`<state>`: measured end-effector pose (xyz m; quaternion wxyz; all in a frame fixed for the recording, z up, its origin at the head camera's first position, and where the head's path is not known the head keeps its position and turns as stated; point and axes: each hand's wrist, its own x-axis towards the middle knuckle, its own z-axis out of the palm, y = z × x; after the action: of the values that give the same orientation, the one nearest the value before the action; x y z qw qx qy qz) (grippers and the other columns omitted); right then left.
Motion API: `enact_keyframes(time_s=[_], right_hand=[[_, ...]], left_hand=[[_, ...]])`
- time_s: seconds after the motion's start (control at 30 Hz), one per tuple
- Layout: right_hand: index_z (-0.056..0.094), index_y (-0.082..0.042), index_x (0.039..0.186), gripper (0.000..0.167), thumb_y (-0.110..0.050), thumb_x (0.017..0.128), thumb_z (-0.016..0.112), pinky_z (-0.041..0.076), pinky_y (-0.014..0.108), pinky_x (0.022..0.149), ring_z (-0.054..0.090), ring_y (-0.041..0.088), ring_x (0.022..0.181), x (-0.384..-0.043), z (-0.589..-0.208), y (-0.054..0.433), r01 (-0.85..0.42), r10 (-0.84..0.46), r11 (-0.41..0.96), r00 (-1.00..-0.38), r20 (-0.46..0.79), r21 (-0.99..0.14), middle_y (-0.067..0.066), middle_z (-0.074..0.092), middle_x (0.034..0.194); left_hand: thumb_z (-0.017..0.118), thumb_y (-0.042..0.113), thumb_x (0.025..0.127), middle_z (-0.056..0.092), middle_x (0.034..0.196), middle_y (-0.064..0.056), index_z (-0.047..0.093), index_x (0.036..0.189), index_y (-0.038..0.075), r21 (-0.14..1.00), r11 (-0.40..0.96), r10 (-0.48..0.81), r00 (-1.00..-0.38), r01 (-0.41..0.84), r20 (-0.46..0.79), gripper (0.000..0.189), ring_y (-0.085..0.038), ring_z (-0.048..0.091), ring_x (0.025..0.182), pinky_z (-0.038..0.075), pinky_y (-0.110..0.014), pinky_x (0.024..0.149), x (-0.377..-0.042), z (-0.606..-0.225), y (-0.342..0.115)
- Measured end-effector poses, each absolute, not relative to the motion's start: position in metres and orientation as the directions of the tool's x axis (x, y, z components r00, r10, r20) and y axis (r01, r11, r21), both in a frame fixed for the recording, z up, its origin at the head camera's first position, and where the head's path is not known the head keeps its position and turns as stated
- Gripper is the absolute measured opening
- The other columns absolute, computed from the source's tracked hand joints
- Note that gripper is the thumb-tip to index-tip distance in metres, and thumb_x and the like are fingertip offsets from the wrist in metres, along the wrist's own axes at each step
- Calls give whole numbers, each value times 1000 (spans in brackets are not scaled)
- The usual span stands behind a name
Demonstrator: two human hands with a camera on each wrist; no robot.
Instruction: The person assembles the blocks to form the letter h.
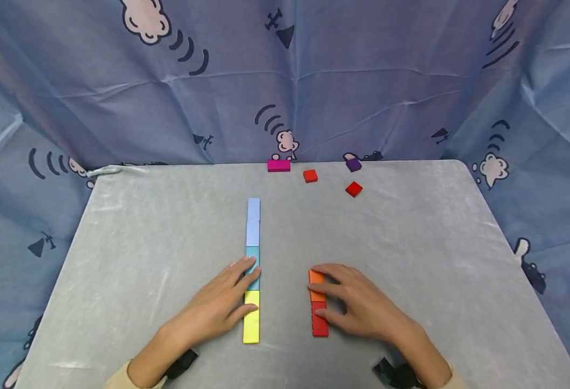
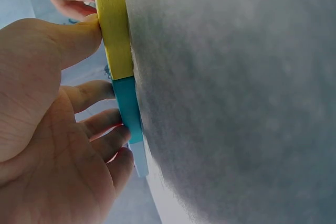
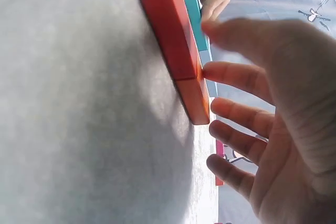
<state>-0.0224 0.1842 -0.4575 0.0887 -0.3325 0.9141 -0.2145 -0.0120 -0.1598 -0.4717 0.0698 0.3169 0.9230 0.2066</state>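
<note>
In the head view a straight row of flat blocks runs away from the person. It has a yellow block [image 1: 252,330] nearest, then a teal block [image 2: 127,109], then two light blue blocks [image 1: 253,233]. My left hand [image 1: 207,310] lies along its left side, thumb on the yellow block and fingertips on the teal one. To the right, a red block [image 1: 320,327] and an orange block [image 1: 316,277] stand end to end. Over these two my right hand [image 1: 362,305] stretches its loosely spread fingers, with the thumb above the red block.
Toward the far edge of the grey-covered table [image 1: 401,227] lie a magenta block [image 1: 279,166], a small orange-red block [image 1: 310,176], a small red block [image 1: 354,189] and a small purple block [image 1: 354,165]. A blue patterned curtain [image 1: 362,54] hangs behind and along both sides.
</note>
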Motion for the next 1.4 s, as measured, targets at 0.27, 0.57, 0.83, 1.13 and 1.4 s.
enact_keyframes(time_s=[0.27, 0.57, 0.83, 1.13, 1.4], right_hand=[[68, -30, 143, 78, -70, 78, 84, 50, 51, 116, 51, 18, 145, -13, -459, 185, -550, -629, 705, -777, -36, -448, -6, 50, 162], [63, -28, 149, 90, -67, 72, 90, 52, 53, 114, 51, 23, 147, -9, -463, 187, -586, -652, 691, -758, -16, -423, -1, 49, 164], [64, -28, 148, 88, -63, 73, 92, 51, 54, 114, 51, 23, 148, -9, -464, 189, -593, -660, 679, -751, -6, -433, -1, 48, 165], [63, -29, 149, 87, -61, 73, 92, 50, 55, 115, 49, 23, 149, -9, -462, 190, -581, -659, 680, -751, -28, -447, -3, 47, 166], [62, -28, 150, 88, -60, 74, 92, 49, 56, 116, 47, 24, 151, -7, -462, 191, -568, -655, 685, -755, -44, -457, -2, 46, 166]], left_hand=[[70, 38, 102, 42, 168, -16, 49, 157, 3, 419, 718, 610, -792, 556, 5, 68, -31, 39, 159, 33, -46, 133, -13, -472, -160], [70, 38, 102, 42, 168, -16, 49, 157, 2, 415, 716, 616, -788, 561, 4, 69, -31, 39, 159, 33, -46, 133, -13, -470, -160], [69, 39, 103, 41, 169, -15, 48, 157, 2, 417, 718, 615, -788, 557, -8, 69, -31, 38, 159, 33, -46, 133, -12, -471, -160], [68, 40, 103, 40, 170, -14, 48, 158, 3, 417, 717, 616, -788, 559, -3, 69, -30, 37, 160, 32, -46, 133, -12, -472, -160], [68, 39, 104, 39, 170, -15, 47, 159, 3, 424, 714, 617, -787, 557, -4, 69, -31, 37, 160, 32, -46, 133, -11, -473, -160]])
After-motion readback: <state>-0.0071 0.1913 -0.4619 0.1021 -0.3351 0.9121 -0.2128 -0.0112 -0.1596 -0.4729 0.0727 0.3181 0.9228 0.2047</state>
